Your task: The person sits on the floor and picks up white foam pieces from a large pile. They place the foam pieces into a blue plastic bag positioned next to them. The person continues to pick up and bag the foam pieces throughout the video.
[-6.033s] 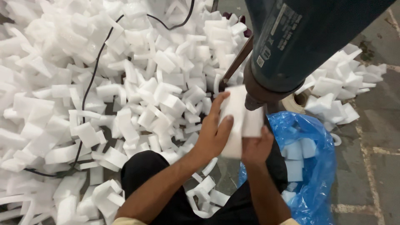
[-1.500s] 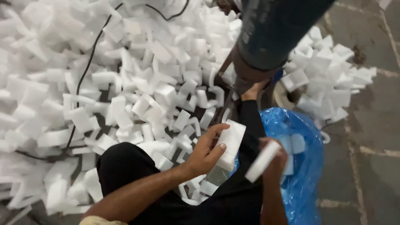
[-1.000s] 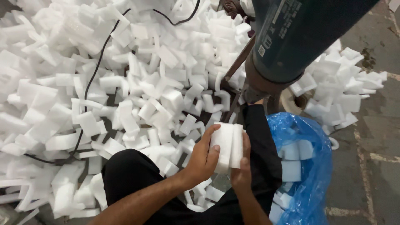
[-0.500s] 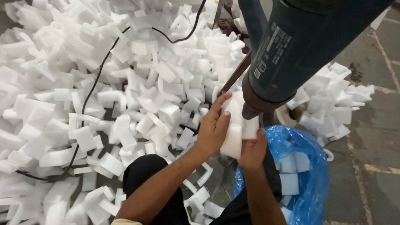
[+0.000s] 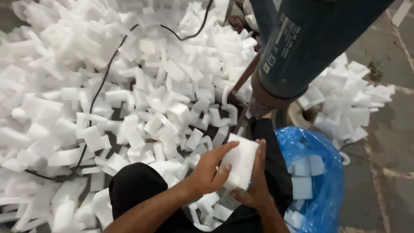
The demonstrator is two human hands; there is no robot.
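Observation:
Both my hands grip a white foam block [image 5: 241,160] just above my lap. My left hand [image 5: 209,169] clasps its left face, fingers reaching over the top edge. My right hand [image 5: 255,183] presses against its right side and cups it from below. The block sits below the round nozzle end of a large dark blue-green power tool [image 5: 302,47], which hangs at the upper right, apart from the block.
A big heap of white foam offcuts [image 5: 108,95] covers the floor to the left and behind. A black cable [image 5: 101,88] snakes across it. A blue plastic bag [image 5: 315,181] holding foam blocks stands at my right. Bare concrete floor [image 5: 388,164] lies far right.
Half a second ago the block was raised against the tool's nozzle. Both hands have since brought it down and toward my lap, away from the tool.

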